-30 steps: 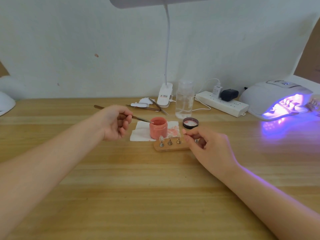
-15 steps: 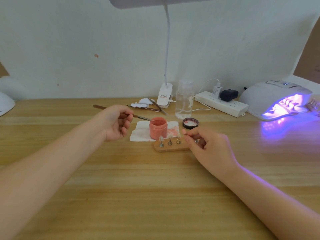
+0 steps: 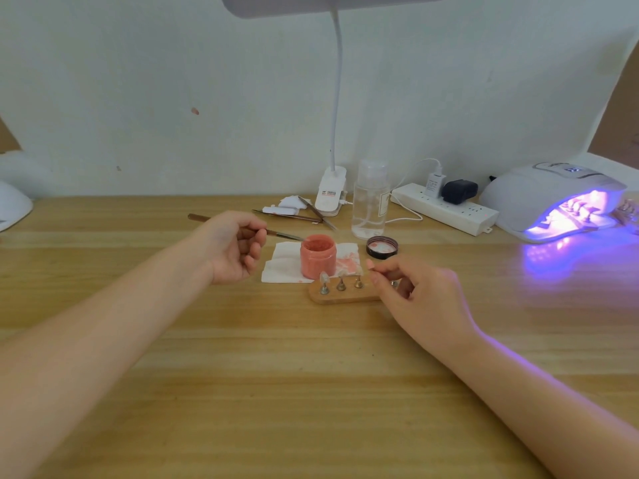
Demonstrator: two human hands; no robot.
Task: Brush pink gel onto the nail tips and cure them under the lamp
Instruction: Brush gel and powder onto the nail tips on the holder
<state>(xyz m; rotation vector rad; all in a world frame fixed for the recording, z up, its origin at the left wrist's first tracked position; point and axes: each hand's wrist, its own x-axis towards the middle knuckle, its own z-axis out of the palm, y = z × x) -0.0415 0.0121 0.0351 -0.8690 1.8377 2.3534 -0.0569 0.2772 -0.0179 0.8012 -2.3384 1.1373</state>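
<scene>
Table (image 3: 311,392): pale wood with long straight grain, matte.
Gel jar (image 3: 318,256): small round pot, salmon-pink, lid off, standing on a white folded tissue (image 3: 281,262) smeared pink at its right side.
Jar lid (image 3: 382,247): dark, round, lying upturned just right of the jar, pink residue inside.
Brush (image 3: 276,233): thin, brown handle with a metal ferrule; its tip is at the jar's rim.
Left hand (image 3: 231,248): fingers curled round the brush handle, thumb and forefinger pinching it near the ferrule.
Nail stand (image 3: 340,294): oblong wooden block with rounded ends, in front of the jar, carrying small metal pegs.
Nail tips (image 3: 324,278): one clear, glossy tip shows on the leftmost peg; whether the other pegs carry tips cannot be told.
Right hand (image 3: 420,293): fingers curled at the stand's right end, fingertips close together; what they pinch cannot be told.
Curing lamp (image 3: 549,198): white domed shell at the far right, glowing violet inside and onto the wood.
Bottle (image 3: 370,202): clear plastic cylinder behind the jar.
Power strip (image 3: 446,209): white, long, with plugs.
Desk lamp (image 3: 330,193): white clip base, slim curved neck.
</scene>
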